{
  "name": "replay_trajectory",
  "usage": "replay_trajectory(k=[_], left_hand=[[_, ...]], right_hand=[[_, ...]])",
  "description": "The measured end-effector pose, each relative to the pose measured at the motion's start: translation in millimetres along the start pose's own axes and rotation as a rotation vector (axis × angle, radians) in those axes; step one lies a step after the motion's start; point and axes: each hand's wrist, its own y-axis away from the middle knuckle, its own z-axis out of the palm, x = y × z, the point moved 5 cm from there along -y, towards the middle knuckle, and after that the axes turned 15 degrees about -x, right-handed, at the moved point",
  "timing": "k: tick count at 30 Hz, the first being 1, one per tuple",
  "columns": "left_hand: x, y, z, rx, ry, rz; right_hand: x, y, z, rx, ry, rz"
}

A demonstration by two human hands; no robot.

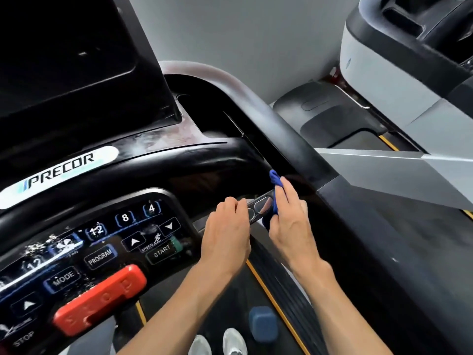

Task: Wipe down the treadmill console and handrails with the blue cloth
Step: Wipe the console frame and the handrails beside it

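Gripping the blue cloth (pixel 274 190), right hand (pixel 291 221) beside left hand (pixel 227 226).

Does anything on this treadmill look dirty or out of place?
Yes. White flecks and wet-looking smears dot the button panel around the fan key, and a hazy smudge sits beside the Precor badge. Nothing looks broken.

The treadmill belt (pixel 202 313) carries a blue block (pixel 263 322) just beside two grey shoes (pixel 231 342).
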Motion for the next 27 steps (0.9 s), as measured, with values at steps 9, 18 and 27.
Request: replay_trajectory(k=[9,18,27], left_hand=[[0.7,2.3,4.0,0.062,-0.080,0.020],[1.4,10.0,-17.5,0.012,-0.446,0.135],[-18.5,28.6,-22.1,-0.043,-0.424,0.040]], right_hand=[[-7.4,34.3,22.3,0.033,0.024,0.055],[-0.5,4.5,1.9,-0.018,0.113,-0.001],[-16.3,17.8,1.2,-0.063,0.066,-0.067]])
